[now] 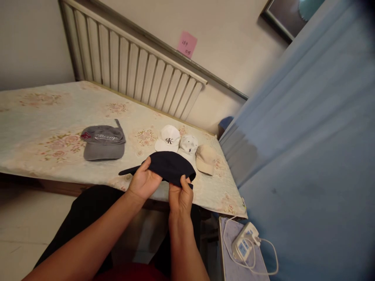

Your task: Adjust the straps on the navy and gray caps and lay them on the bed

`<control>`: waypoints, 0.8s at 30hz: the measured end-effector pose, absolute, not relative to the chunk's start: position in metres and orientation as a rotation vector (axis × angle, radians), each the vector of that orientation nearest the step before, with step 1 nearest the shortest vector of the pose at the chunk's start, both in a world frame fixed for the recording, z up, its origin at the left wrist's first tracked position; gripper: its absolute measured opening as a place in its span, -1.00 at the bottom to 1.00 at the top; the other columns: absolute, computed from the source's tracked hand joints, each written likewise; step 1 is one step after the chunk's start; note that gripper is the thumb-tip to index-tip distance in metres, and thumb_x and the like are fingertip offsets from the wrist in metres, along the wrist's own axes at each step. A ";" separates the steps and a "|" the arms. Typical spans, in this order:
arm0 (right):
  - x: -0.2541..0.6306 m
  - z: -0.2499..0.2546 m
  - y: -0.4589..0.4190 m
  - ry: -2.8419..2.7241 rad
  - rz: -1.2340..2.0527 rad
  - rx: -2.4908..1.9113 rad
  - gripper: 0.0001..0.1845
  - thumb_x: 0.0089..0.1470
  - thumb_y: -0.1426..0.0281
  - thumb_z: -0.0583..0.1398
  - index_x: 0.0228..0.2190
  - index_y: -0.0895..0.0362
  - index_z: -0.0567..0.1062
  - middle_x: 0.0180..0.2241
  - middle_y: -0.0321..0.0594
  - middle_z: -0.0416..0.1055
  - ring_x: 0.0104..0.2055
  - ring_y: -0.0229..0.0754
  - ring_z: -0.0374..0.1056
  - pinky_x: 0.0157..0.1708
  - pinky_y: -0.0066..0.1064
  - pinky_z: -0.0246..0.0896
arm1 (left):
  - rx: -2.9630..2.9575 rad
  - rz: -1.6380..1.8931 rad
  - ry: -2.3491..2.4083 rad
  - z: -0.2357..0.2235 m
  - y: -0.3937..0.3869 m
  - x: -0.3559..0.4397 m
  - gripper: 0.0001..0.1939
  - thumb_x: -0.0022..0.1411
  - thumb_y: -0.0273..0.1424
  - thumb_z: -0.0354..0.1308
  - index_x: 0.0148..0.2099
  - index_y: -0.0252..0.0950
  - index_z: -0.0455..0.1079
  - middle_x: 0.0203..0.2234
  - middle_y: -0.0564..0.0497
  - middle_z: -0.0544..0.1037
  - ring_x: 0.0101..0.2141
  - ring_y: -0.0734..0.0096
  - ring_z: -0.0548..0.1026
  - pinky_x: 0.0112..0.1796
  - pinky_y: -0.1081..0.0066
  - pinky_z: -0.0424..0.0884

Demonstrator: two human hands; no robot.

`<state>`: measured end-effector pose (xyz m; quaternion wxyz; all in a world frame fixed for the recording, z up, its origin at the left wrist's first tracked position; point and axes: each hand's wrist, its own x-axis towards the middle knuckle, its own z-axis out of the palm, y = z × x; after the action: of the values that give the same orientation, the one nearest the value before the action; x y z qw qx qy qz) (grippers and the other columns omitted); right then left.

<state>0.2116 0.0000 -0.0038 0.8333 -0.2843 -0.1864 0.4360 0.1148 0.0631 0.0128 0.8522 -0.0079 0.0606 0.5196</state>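
Observation:
Both my hands grip a dark navy baseball cap [168, 166] above the near edge of the bed. My left hand [145, 180] is closed on its left part, thumb on top, with the brim pointing left. At the cap's right end, my right hand [181, 194] pinches the lower edge between thumb and fingers. Just beyond lie a white cap [168, 136] with black "CK" letters, a white cap [189, 143] with a small dark emblem, and a beige cap [205, 158]. Farther left rests a grey cap [104, 142] with lettering, its strap sticking up.
The caps lie on a bed with a floral sheet [67, 111]; a slatted rail [131, 62] runs along its far side. A blue curtain [299, 148] hangs at right. On a small table [230, 269] sits a white power strip [245, 242] with a looping cable.

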 end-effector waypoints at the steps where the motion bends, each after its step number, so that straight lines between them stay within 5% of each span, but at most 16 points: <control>1: 0.213 -0.004 0.000 -0.377 0.943 -0.589 -0.65 -0.02 0.43 0.24 -0.13 0.15 0.50 -0.07 -0.12 0.52 -0.01 -0.12 0.43 0.18 -0.02 0.11 | -0.037 1.094 0.136 0.014 0.064 0.113 -0.57 0.44 -0.37 -0.21 0.18 -0.47 0.28 -0.21 -0.20 0.63 -0.16 0.28 0.59 0.00 0.25 0.45; 6: 0.217 -0.005 0.001 -0.227 0.987 -0.556 -0.68 0.00 0.46 0.22 -0.14 0.12 0.51 -0.06 -0.16 0.53 0.02 -0.16 0.41 0.21 -0.10 0.10 | -0.068 1.059 0.146 0.014 0.062 0.111 -0.60 0.43 -0.44 -0.20 0.18 -0.47 0.27 -0.23 -0.18 0.63 -0.22 0.34 0.61 -0.06 0.32 0.49; 12: 0.201 -0.004 0.000 -0.239 0.997 -0.539 -0.63 0.09 0.25 0.18 -0.07 0.12 0.48 0.00 -0.11 0.47 0.12 -0.10 0.33 0.23 -0.04 0.06 | -0.035 0.957 0.170 0.011 0.048 0.121 -0.56 0.42 -0.41 -0.19 0.23 -0.49 0.22 -0.19 -0.20 0.62 -0.15 0.28 0.59 0.03 0.27 0.42; 24: 0.213 -0.007 0.004 -0.196 0.975 -0.569 -0.62 0.17 0.35 0.10 0.02 0.14 0.42 0.07 -0.10 0.42 0.13 -0.16 0.32 0.21 -0.09 0.11 | 0.049 1.056 0.207 0.010 0.052 0.114 -0.60 0.37 -0.54 -0.17 0.17 -0.53 0.28 -0.18 -0.21 0.62 -0.12 0.26 0.57 0.04 0.24 0.41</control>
<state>0.2127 0.0040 -0.0075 0.8404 -0.2694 -0.0929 0.4610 0.1145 0.0518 0.0103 0.8585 0.0231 0.0986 0.5028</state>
